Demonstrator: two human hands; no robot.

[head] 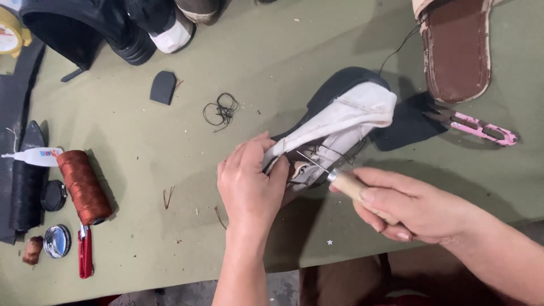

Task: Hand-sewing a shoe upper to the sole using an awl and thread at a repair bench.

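My left hand (252,181) grips the near end of a white shoe (345,122) with a black sole, which lies on the olive-green table (272,56). In my right hand (416,207) is a sewing awl with a pale wooden handle (351,186). Its thin metal needle (311,161) points left and up, with its tip at the shoe's upper, close to my left fingers. Dark thread runs along the shoe's side.
A brown sandal sole (456,48) and pink thread snips (481,127) lie at the right. A tangle of black thread (222,109) and a dark heel piece (163,86) lie at the middle left. A brown thread spool (84,187), glue tube (34,156), small tins and red snips (85,255) sit at the left edge.
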